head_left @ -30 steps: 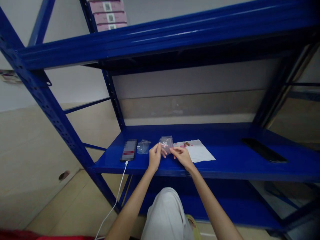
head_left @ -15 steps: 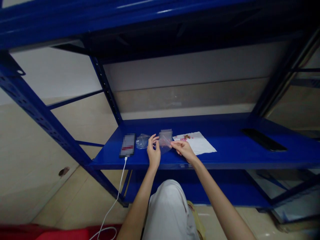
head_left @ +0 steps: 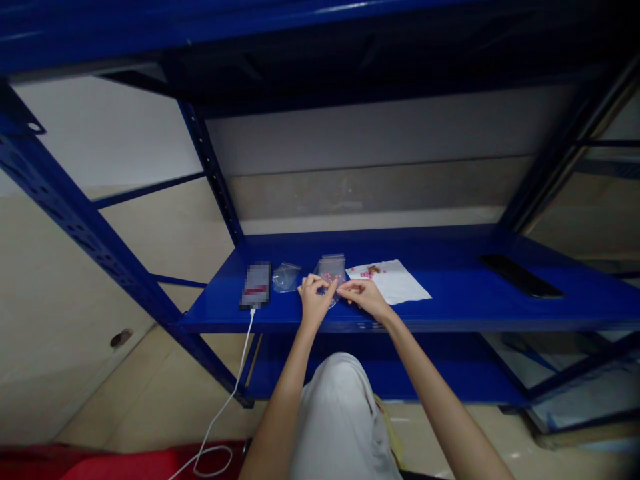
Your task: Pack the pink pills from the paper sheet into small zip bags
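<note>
A clear zip bag [head_left: 331,270] with small pink pieces inside stands on the blue steel shelf [head_left: 450,312], between my hands. My left hand [head_left: 314,301] pinches its lower left side, and the fingertips of my right hand [head_left: 364,295] hold its lower right side. To the right lies a white paper sheet [head_left: 390,281] with pink and brown bits [head_left: 371,271] on it. Left of my left hand are a second clear bag [head_left: 286,277] and a phone [head_left: 256,285], whose screen is blurred out.
A black flat strip [head_left: 520,275] lies on the shelf at the right. A white cable [head_left: 239,363] runs from the phone over the front edge. Blue uprights and an upper beam frame the shelf. My white-clad legs [head_left: 340,413] are below it.
My left hand has moved right, and its fingers have closed on the bag. The hands are closer together, and the pink pieces show more plainly. The view has tilted slightly.
</note>
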Demonstrator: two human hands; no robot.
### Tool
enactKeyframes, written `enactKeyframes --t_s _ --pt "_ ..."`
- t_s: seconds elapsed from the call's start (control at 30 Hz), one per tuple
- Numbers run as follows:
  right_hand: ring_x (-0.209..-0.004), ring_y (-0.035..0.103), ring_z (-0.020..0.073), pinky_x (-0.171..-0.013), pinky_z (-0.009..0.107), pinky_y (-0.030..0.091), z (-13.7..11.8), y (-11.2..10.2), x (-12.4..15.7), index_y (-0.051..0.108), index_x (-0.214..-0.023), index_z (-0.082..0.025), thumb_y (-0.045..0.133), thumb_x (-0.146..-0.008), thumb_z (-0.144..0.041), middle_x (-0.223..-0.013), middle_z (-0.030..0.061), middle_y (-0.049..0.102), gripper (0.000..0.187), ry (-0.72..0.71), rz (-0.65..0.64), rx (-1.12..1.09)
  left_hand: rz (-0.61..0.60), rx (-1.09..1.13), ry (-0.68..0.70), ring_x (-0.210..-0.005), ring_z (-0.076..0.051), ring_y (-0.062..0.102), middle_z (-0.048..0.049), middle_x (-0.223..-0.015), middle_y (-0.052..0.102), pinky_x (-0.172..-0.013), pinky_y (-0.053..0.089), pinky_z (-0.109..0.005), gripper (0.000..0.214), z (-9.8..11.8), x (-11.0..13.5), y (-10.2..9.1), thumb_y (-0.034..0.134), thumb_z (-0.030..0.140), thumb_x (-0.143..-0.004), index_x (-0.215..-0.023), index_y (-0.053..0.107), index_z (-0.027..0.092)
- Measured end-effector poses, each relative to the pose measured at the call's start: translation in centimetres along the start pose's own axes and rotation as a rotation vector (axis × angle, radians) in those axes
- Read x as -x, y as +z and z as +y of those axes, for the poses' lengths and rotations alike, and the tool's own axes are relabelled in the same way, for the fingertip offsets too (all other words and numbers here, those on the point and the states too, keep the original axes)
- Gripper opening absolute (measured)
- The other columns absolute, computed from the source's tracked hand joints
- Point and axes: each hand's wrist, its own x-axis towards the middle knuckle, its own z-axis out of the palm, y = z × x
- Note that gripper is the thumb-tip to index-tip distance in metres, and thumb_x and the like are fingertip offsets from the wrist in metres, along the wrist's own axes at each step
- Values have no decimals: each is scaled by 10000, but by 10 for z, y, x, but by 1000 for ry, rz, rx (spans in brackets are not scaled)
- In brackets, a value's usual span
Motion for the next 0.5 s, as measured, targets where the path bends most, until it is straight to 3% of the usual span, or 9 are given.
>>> enactKeyframes --t_s 0.1,0.23,0.5 --pt "-447 477 78 -421 197 348 -1 0 -1 687 -820 -122 678 -627 -448 -603 23 630 379 -40 -27 18 -31 -27 9 -784 -155 508 9 -710 547 -745 304 -305 231 -3 1 3 586 286 -748 -545 554 183" --pt "-416 460 77 -416 195 348 -3 1 -2 690 -909 -111 648 -662 -434 -534 13 611 409 -19 -45 59 -41 -35 81 -785 -152 496 11 -731 540 -737 307 -295 183 -5 3 6 549 194 -739 -561 506 179" --pt "-408 475 92 -441 214 384 -4 5 0 716 -794 -123 654 -647 -419 -505 10 611 337 -56 -25 58 -140 103 80 -705 -155 518 19 -615 516 -748 352 -299 224 -2 0 1 490 158 -723 -517 408 190"
